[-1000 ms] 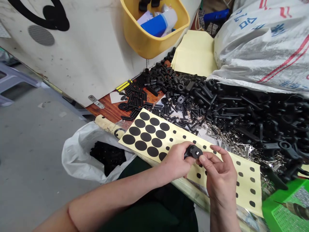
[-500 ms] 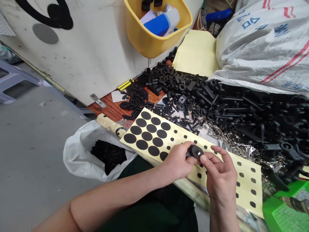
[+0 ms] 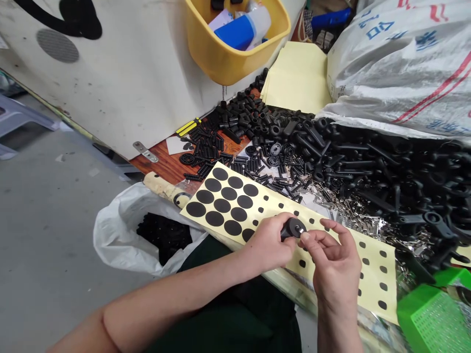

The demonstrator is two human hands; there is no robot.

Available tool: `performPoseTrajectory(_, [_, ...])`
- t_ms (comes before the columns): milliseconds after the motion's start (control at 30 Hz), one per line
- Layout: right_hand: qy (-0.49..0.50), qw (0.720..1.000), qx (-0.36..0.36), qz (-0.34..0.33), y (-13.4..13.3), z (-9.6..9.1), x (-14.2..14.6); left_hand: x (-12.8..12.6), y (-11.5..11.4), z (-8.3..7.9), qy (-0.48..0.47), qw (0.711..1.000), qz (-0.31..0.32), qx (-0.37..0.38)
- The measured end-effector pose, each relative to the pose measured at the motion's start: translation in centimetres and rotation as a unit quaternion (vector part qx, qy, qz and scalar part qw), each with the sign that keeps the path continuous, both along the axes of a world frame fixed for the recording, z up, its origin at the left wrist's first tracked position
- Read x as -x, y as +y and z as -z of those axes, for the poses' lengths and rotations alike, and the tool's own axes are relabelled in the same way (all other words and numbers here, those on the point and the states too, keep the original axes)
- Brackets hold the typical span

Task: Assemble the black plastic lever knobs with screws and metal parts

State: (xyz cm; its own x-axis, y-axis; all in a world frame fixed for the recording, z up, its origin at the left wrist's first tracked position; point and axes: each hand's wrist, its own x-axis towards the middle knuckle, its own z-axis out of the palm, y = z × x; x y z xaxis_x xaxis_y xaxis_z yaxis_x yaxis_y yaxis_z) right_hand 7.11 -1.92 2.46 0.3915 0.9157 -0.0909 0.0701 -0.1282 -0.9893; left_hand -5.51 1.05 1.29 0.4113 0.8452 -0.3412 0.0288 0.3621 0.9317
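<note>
My left hand (image 3: 270,242) is closed around a black plastic part (image 3: 293,227) with a round, flat end that faces up and to the right. Against that end, the thumb and forefinger of my right hand (image 3: 333,255) pinch a small silver metal piece (image 3: 300,229). My other right fingers are curled or raised, away from the part. Beneath both hands lies a pale yellow sticker sheet (image 3: 257,193), with large black discs on its left and small black dots on its right. The lower body of the held part is hidden by my left fingers.
Black plastic arms (image 3: 353,171), black springs (image 3: 209,147) and loose metal clips (image 3: 353,215) heap behind the sheet. A yellow bin (image 3: 206,54) hangs above. White sacks (image 3: 397,83) stand at right, a green basket (image 3: 415,314) at lower right, an open white bag (image 3: 114,235) at left.
The silver piece now sticks out from the disc end between my right fingertips, where before it lay closer to its centre. The whole view has shifted slightly.
</note>
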Motion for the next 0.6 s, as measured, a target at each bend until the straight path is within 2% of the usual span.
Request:
performPoseTrajectory(267, [-0.035, 0.999, 0.032, 0.007, 0.3, -1.0, 0.6, 0.9, 0.3, -0.7, -0.117, 0.991, 0.014, 0.064])
performPoseTrajectory(600, [-0.079, 0.985, 0.144, -0.059, 0.9, -1.9, -0.3, 0.3, -0.6, 0.2, -0.095, 0.995, -0.028, 0.000])
